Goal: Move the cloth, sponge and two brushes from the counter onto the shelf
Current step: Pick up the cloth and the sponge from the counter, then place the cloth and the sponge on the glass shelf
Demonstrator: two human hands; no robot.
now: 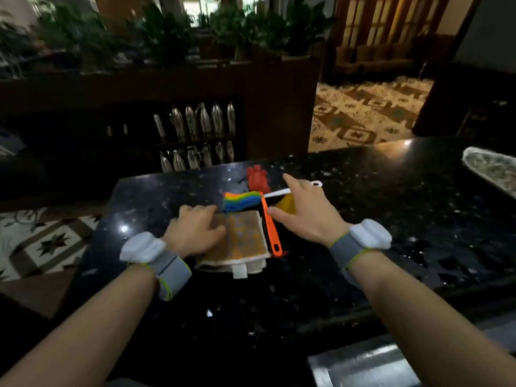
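A folded cloth with an orange-brown pattern lies on the black stone counter. My left hand rests on its left side, fingers curled over the far edge. Along the cloth's right edge lies an orange-handled brush with a red head. A rainbow-striped brush head with a white handle lies just beyond the cloth. My right hand hovers open over a yellow sponge, which it partly hides.
A dark wooden cabinet beyond the counter holds rows of upside-down glasses. A patterned dish sits at the counter's right edge. A steel sink rim shows at the bottom right. Plants line the cabinet top.
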